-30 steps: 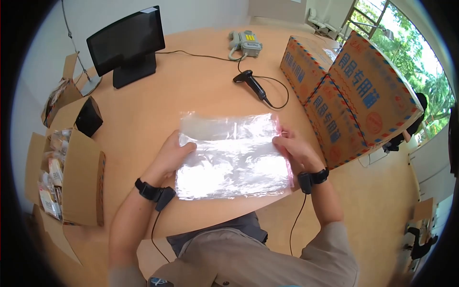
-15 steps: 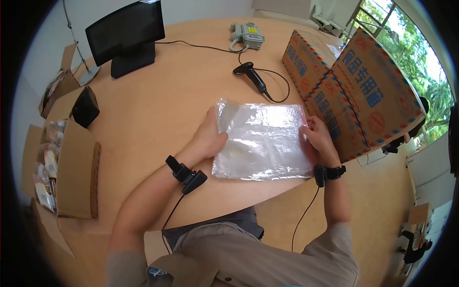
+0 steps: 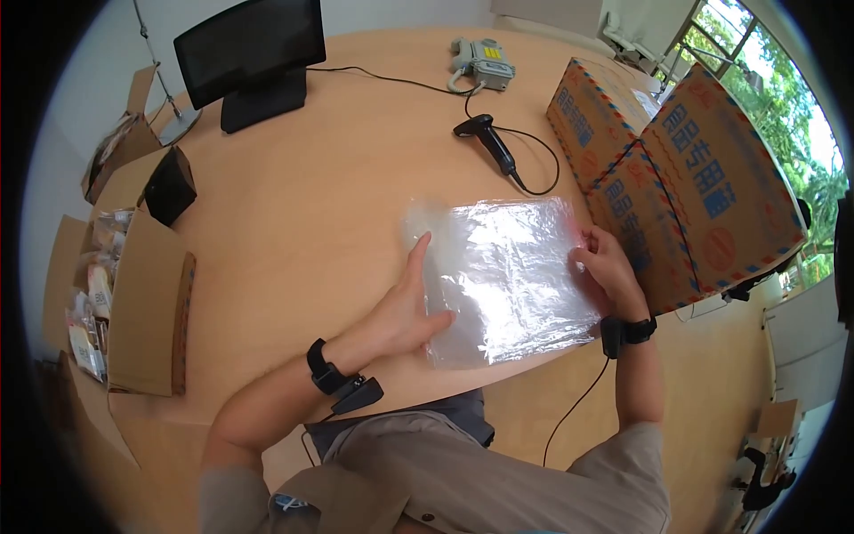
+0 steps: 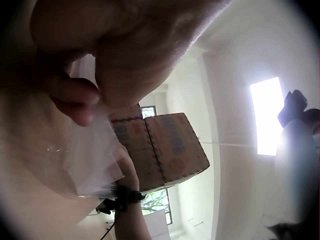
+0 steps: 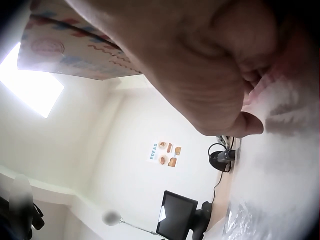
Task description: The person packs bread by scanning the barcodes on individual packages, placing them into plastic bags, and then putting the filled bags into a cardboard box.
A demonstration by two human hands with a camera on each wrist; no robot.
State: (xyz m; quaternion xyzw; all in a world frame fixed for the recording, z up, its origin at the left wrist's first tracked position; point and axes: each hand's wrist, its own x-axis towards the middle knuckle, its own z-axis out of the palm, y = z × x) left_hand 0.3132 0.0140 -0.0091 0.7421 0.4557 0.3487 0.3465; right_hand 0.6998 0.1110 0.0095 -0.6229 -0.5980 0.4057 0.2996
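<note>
A stack of clear, shiny plastic bags (image 3: pixel 511 276) with a pinkish right edge lies at the table's front edge, slightly tilted. At its left side my left hand (image 3: pixel 400 311) has the index finger extended and the thumb spread apart, touching the plastic near its lower left part. My right hand (image 3: pixel 614 271) pinches the right edge between thumb and fingers. Plastic (image 4: pixel 92 150) shows beside the left fingers in the left wrist view, and the right thumb lies on the sheet (image 5: pixel 280 150) in the right wrist view. The fingers under the plastic are partly hidden.
Large cartons (image 3: pixel 703 187) stand close beyond my right hand. Behind the plastic lie a black scanner (image 3: pixel 489 147) with its cable and a grey telephone (image 3: pixel 485 64). A monitor (image 3: pixel 253 49) stands back left, and an open box (image 3: pixel 147 311) of packaged items is at left.
The plastic first moved right with both hands, then turned slightly. My left hand has slid down its left side, and its thumb and index finger have spread apart. The right hand still pinches its edge.
</note>
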